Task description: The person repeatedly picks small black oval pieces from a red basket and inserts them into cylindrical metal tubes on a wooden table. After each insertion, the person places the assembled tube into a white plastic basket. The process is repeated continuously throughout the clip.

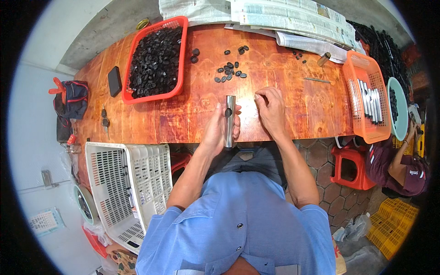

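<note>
Orange-brown wooden table with visible grain, set on a tiled floor of reddish hexagon pavers, grey concrete wall at 12 o'clock. Red basket at 10 o'clock of the hands, full of small black caps; loose black caps scattered at 12 o'clock, just beyond the hands. Newspapers at 1 o'clock along the far edge. Orange basket at 3 o'clock holds shiny metal tubes. Black phone and keys at 9 o'clock, white plastic crate at 8 o'clock below the table edge, red stool at 4 o'clock, another person in a maroon sleeve at far 3–4 o'clock. The metal tube is a straight, polished silver cylinder, upright in view, with one small black cap sitting on its side near the upper half. Tube lies in the left hand near the table's near edge, dead centre; fingers curl around it from behind, thumb pressed on the 9 o'clock side by the cap. Right hand is at 3 o'clock of the tube, just beside but not touching it, knuckles up, fingers curled together on the table; cannot tell whether they pinch anything.
</note>
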`<state>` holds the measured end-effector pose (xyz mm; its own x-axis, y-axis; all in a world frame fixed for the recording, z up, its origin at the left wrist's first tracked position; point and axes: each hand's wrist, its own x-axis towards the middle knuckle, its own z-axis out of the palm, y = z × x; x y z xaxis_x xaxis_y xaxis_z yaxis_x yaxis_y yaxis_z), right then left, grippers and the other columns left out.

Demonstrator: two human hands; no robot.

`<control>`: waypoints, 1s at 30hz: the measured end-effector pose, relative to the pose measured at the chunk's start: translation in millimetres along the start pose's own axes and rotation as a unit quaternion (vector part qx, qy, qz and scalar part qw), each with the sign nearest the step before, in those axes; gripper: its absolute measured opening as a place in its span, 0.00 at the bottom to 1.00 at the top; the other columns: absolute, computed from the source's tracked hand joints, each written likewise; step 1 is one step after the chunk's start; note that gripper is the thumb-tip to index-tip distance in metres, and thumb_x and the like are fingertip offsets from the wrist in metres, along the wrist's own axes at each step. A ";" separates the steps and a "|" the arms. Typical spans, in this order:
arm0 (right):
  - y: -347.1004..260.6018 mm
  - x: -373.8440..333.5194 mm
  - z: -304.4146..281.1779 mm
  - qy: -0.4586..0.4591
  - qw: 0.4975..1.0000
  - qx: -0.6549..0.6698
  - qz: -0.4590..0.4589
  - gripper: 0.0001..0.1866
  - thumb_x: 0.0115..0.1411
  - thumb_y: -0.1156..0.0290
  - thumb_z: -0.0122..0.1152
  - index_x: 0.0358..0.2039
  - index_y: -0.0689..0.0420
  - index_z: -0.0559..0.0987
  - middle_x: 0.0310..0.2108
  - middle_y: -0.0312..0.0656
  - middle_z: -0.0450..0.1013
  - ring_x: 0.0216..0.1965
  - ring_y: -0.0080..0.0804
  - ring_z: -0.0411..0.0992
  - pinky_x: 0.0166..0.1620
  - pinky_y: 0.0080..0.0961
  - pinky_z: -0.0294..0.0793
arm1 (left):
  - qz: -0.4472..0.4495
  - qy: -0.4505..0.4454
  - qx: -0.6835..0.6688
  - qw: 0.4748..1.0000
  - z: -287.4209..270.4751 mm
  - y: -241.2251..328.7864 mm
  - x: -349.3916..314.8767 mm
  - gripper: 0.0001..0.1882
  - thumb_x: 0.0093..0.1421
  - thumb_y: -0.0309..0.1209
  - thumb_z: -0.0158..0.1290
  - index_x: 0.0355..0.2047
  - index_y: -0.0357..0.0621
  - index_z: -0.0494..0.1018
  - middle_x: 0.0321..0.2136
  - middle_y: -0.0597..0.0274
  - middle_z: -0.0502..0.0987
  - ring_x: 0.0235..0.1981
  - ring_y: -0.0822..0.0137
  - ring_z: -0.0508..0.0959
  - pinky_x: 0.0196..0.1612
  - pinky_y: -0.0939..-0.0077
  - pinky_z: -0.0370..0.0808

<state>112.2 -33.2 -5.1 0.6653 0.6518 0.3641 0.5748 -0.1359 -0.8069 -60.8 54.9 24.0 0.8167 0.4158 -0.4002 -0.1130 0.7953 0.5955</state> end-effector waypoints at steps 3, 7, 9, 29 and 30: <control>0.5 -0.3 -0.1 -0.002 1.000 -0.002 0.003 0.05 0.59 0.75 0.61 0.33 0.63 0.80 0.35 0.47 0.76 0.44 0.46 0.73 0.50 0.38 0.71 | -0.004 -0.001 0.003 1.000 -2.6 -1.3 -0.3 0.27 0.75 0.52 0.39 0.55 0.38 0.69 0.27 0.63 0.73 0.23 0.69 0.72 0.28 0.75 0.71; 2.6 -0.7 0.9 0.000 1.000 -0.009 -0.006 0.05 0.59 0.75 0.61 0.33 0.64 0.80 0.36 0.47 0.76 0.44 0.46 0.73 0.50 0.39 0.71 | 0.014 0.014 0.046 0.999 -7.2 -4.5 -0.5 0.24 0.75 0.50 0.41 0.51 0.39 0.70 0.25 0.63 0.73 0.21 0.69 0.71 0.26 0.75 0.71; 1.4 -0.4 0.3 -0.003 1.000 -0.009 -0.007 0.05 0.59 0.75 0.61 0.33 0.64 0.80 0.36 0.47 0.76 0.44 0.47 0.73 0.51 0.39 0.70 | 0.023 0.018 0.056 0.998 -7.6 -4.8 -1.0 0.23 0.74 0.48 0.43 0.50 0.39 0.70 0.25 0.64 0.73 0.20 0.70 0.72 0.25 0.76 0.71; 2.5 0.1 0.8 -0.008 1.000 -0.009 -0.008 0.05 0.58 0.75 0.62 0.31 0.64 0.79 0.35 0.47 0.76 0.45 0.47 0.72 0.52 0.39 0.69 | 0.275 0.198 0.469 0.816 -14.5 34.3 52.6 0.16 0.70 0.39 0.52 0.46 0.39 0.65 0.25 0.65 0.70 0.19 0.74 0.70 0.23 0.76 0.69; 2.1 -0.2 0.4 -0.009 1.000 -0.012 -0.007 0.05 0.58 0.75 0.62 0.31 0.64 0.79 0.35 0.47 0.76 0.45 0.47 0.72 0.52 0.39 0.69 | 0.261 0.203 0.436 0.837 -14.1 33.8 50.1 0.14 0.71 0.38 0.51 0.46 0.41 0.65 0.25 0.66 0.69 0.18 0.76 0.69 0.21 0.78 0.67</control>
<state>113.1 -33.3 -7.1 0.6480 0.6674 0.3670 0.5959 -0.1440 -0.7901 -31.7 108.8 14.3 0.5047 0.8629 -0.0247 0.2050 -0.0921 0.9744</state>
